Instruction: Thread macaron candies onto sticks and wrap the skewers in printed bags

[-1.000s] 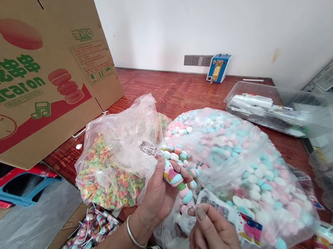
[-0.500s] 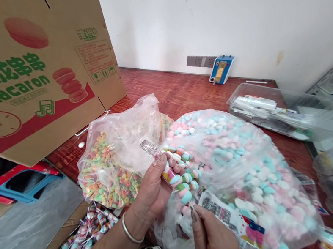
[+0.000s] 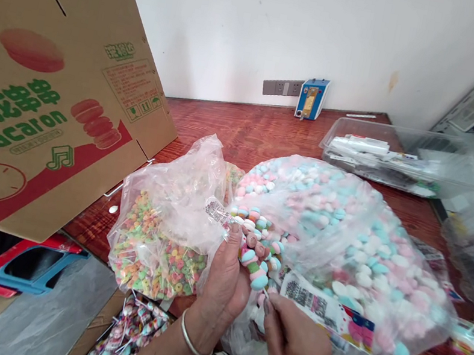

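I watch the candy skewer [image 3: 254,266], held over the candy bag [image 3: 332,234]: the right hand [image 3: 300,338] pinches its stick [image 3: 265,292] between thumb and fingers; the left hand [image 3: 224,282] clamps a printed wrapper [image 3: 218,212]. I judge the candies [image 3: 259,282] light, soft, easily squashed, so grip the stick.

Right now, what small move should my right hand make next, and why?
Probably ease the candy skewer gently toward the printed wrapper. Your left hand holds that wrapper, your right hand pinches the stick, and the candies nearest your right fingertips look outside the wrapper; how far the others reach in, I can't tell.
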A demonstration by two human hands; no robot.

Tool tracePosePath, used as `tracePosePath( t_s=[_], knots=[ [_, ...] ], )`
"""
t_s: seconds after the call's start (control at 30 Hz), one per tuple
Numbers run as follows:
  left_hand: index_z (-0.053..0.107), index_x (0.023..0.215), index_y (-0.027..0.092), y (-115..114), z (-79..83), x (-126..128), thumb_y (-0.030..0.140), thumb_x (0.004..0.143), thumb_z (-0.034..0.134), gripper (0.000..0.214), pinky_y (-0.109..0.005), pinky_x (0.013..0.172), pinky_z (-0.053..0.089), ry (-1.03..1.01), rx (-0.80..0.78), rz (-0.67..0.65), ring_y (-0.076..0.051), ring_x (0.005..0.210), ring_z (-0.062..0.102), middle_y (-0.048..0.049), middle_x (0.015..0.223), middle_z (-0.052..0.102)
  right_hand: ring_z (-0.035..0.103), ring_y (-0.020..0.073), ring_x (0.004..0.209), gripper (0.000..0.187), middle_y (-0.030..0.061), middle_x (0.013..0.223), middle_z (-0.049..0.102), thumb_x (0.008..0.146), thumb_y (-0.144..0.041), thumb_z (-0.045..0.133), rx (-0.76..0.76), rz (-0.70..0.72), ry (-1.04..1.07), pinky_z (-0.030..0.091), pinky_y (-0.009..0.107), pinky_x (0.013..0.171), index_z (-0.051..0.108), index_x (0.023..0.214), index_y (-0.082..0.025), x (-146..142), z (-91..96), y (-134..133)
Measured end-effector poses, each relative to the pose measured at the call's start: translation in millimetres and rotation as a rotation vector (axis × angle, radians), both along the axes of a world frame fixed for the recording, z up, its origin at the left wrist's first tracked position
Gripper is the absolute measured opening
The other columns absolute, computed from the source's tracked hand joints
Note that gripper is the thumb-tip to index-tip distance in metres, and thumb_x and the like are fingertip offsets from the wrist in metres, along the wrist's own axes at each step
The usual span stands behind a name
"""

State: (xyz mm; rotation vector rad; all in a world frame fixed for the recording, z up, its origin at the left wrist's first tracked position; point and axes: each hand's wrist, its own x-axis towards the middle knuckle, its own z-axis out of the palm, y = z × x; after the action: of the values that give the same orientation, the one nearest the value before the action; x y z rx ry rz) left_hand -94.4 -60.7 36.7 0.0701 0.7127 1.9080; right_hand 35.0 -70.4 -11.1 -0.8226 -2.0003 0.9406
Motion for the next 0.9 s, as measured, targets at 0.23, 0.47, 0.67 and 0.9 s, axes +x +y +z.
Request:
tracePosePath(
  t_s=[0.23,0.47,0.67,0.9],
  knots=[
    [0.056,0.083,0.017,-0.1,-3.5,2.2,0.040,0.086,0.066,0.025,-0.027,0.073,0.051,-0.054,-0.003,-0.025,-0.010,0.066,0.055,0.0013,0.075,0.053,0.056,0.0124,0.054,0.022,-0.0012,0.063,0.059,0.099,-0.027,0.044,0.026,0.020,-0.062,0.040,0.022,0.052,0.059,0.086,-0.019,2.1,2.1,9.8],
    [0.060,0.083,0.017,1.5,-8.6,-8.5,0.038,0.086,0.067,0.023,-0.029,0.075,0.051,0.014,0.024,-0.028,-0.012,0.071,0.059,-0.0003,0.078,0.056,0.032,0.0067,0.042,0.037,-0.0082,0.053,0.039,0.089,-0.055,0.057,-0.940,0.150,0.287,0.031,0.019,0.042,0.057,0.078,-0.019,1.7,10.3,13.6],
    [0.060,0.085,0.017,2.2,-4.3,-2.2,0.046,0.085,0.066,0.029,-0.027,0.072,0.052,0.079,-0.006,-0.027,-0.013,0.071,0.062,-0.0002,0.075,0.059,0.011,0.0056,0.034,0.039,-0.0142,0.044,0.021,0.088,-0.059,0.055,-1.226,0.318,0.360,0.019,0.019,0.033,0.057,0.084,-0.020,-3.7,11.3,9.0],
    [0.059,0.089,0.017,9.8,0.1,-6.6,0.041,0.083,0.069,0.027,-0.025,0.065,0.051,0.011,-0.123,0.030,-0.011,0.063,0.058,0.0005,0.073,0.058,0.046,0.0122,0.049,0.023,-0.0012,0.054,0.055,0.094,-0.016,0.052,0.488,-0.070,-0.148,0.027,0.029,0.053,0.061,0.073,-0.018,-0.4,1.7,10.5]
  ],
)
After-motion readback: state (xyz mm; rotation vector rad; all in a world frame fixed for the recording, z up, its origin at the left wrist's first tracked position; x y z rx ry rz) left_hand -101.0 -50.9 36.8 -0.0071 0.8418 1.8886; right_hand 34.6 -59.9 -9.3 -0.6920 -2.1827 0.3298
